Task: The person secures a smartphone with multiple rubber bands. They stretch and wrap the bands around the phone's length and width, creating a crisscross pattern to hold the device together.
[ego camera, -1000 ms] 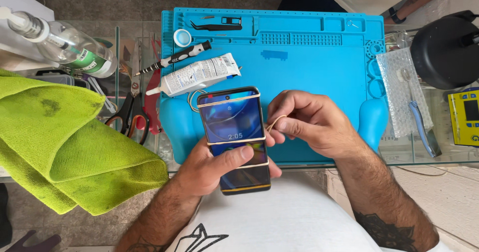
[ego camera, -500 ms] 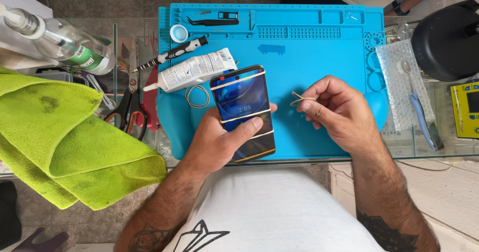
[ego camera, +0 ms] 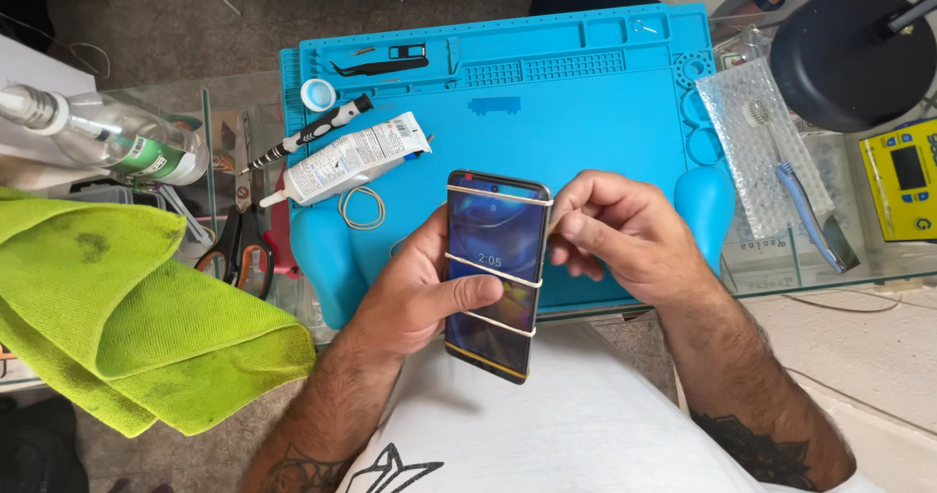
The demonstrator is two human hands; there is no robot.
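So the left hand (ego camera: 420, 298) is gripping a smartphone (ego camera: 493, 270) from the side, thumb lying across the lit screen, and it's hovering over the near edge of the blue silicone work mat (ego camera: 586, 122). Three rubber bands (ego camera: 495, 271) are wrapping across the phone. The right hand (ego camera: 625, 234) is pinching at the phone's right edge, fingers curled tight against it. A loose rubber band (ego camera: 362, 207) is sitting on the mat just below a white glue tube (ego camera: 346, 159), with a screwdriver (ego camera: 307, 134) beside it. A green cloth (ego camera: 127, 317) is lying off left.
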